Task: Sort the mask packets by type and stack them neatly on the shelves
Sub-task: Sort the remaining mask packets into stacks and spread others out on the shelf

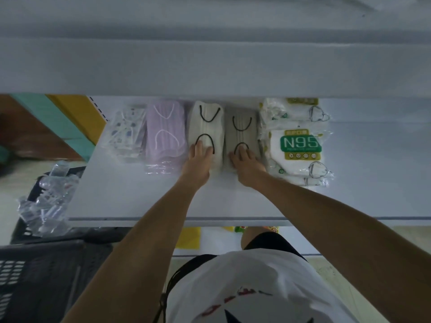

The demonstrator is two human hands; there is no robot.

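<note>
On the white shelf point(144, 197) lie five stacks of mask packets side by side. From the left: clear packets with printed masks point(126, 134), lilac masks point(165, 134), cream masks with black ear loops point(205, 127), grey masks with black ear loops point(241, 134), and white N95 packets point(300, 143). My left hand point(198, 162) rests with straight fingers on the near end of the cream stack. My right hand point(245, 164) lies flat on the near end of the grey stack.
A dark plastic crate point(46, 271) stands at lower left with several loose clear packets point(46, 201) on it. An upper shelf point(210, 66) overhangs the stacks' far ends. A lower shelf point(210, 241) holds yellow items.
</note>
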